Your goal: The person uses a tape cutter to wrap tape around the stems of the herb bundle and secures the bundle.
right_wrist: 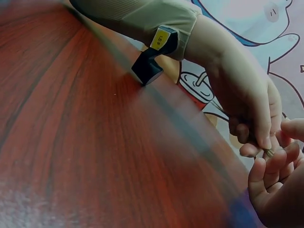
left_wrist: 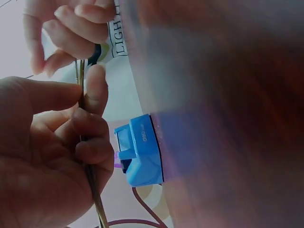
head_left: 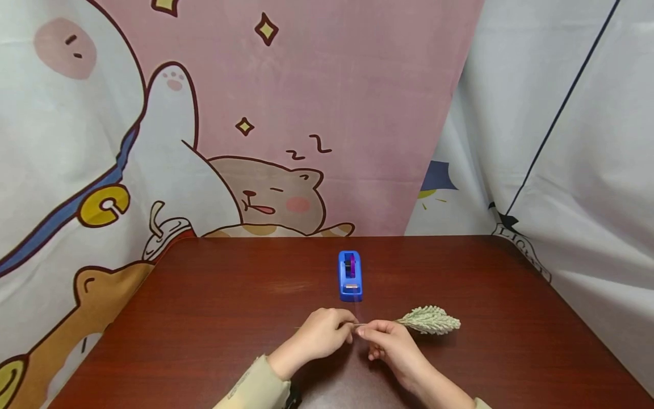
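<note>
A bunch of pale green dried grass (head_left: 429, 320) lies sideways above the table, its fluffy head pointing right. Its thin brown stems (left_wrist: 97, 204) run through my left hand (head_left: 323, 332), pinched between thumb and forefinger, with the other fingers curled round them in the left wrist view. Close beside it, my right hand (head_left: 392, 347) pinches the stems nearer the head with thumb and forefinger. Beyond both hands stands a blue tape dispenser (head_left: 350, 296) with a purple roll (head_left: 352, 264). A faint purple strip (head_left: 356, 309) stretches from the dispenser toward the fingertips.
The dark red-brown wooden table (head_left: 230, 295) spreads out under the hands. Behind it hangs a cloth printed with cartoon animals (head_left: 276, 196), and a white curtain (head_left: 572, 142) drapes along the right side. A dark device (right_wrist: 148, 66) is strapped at the left wrist.
</note>
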The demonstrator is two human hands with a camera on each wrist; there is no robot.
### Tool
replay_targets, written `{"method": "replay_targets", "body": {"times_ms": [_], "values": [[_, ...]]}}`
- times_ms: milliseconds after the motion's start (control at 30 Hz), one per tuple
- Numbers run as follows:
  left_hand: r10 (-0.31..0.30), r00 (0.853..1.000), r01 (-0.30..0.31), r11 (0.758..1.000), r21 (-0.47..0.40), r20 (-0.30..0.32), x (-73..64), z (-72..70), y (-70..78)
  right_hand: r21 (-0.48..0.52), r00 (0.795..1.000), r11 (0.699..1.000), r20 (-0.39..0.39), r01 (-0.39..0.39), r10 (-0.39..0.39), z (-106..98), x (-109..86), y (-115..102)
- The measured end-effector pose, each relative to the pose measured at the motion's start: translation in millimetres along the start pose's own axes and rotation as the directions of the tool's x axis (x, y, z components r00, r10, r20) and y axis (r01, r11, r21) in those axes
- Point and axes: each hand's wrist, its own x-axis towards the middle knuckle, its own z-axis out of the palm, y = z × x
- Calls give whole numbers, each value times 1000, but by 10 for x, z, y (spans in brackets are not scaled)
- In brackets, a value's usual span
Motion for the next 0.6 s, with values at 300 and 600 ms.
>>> {"method": "replay_targets", "body": {"times_ms": [300, 600], "values": [[-7, 1000, 6, 1000, -15, -24, -55, -40, 17, -34, 1000, 999, -19, 18, -18, 24, 9, 116], [-14, 1000, 14, 999, -45, -17, -43, -79, 10, -67, 998, 998, -52, 15, -19, 29, 14, 175]]}}
